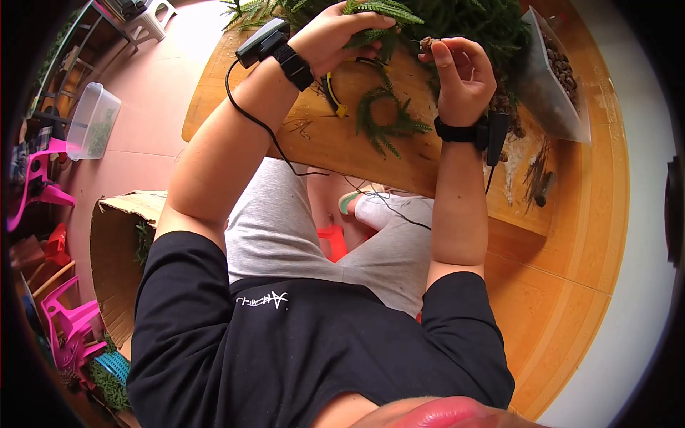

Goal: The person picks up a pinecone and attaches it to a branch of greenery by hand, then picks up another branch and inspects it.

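Observation:
My left hand [334, 34] is closed around a green fern-like sprig [389, 10] near the far side of the wooden table [314, 146]. To its right, my raised right hand [467, 82] pinches a small brown pine cone [427, 44] between thumb and fingertips. Below the hands a curled green sprig [385, 121] lies on the tabletop. A black-and-yellow tool [341, 109] lies partly beneath my left hand, its kind unclear. Behind both hands spreads a pile of greenery [471, 25].
A clear tub [546, 103] of pine cones stands at the right, with thin dark wires [536, 175] nearer me. Left of the table are a cardboard box [118, 264], a clear bin [93, 121] and pink stools [71, 314]. Cables trail from my wristbands.

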Available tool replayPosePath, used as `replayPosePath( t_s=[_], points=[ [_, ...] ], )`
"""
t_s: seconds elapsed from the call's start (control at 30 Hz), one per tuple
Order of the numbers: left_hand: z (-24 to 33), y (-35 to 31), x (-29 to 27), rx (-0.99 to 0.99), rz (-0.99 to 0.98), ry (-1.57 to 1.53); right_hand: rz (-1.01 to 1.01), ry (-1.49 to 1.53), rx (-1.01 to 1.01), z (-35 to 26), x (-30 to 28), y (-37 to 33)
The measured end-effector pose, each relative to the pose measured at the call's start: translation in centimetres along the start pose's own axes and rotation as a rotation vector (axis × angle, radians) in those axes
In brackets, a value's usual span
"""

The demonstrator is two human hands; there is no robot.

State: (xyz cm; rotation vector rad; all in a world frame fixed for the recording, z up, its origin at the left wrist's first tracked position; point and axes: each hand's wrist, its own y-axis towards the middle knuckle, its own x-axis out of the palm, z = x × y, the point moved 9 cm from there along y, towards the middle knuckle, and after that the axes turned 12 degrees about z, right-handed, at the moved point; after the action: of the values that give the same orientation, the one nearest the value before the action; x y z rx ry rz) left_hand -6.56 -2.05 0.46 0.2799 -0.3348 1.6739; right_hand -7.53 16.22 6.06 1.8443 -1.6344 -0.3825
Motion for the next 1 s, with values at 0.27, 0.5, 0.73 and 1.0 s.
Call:
replayPosePath(
  t_s=[0.27,0.5,0.73,1.0],
  points=[
    [-0.2,0.0,0.0,-0.043,0.011,-0.048,0.026,0.026,0.012,0.0,-0.3,0.1],
    [-0.5,0.4,0.0,-0.046,-0.052,-0.106,0.1,0.044,0.008,-0.5,-0.9,0.3],
    [-0.6,0.2,0.1,-0.063,-0.019,-0.134,0.168,0.005,0.094,0.2,-1.8,0.5],
    [-0.6,0.2,0.1,-0.048,-0.045,-0.11,0.169,0.05,0.141,0.8,-1.4,0.5]
  ],
)
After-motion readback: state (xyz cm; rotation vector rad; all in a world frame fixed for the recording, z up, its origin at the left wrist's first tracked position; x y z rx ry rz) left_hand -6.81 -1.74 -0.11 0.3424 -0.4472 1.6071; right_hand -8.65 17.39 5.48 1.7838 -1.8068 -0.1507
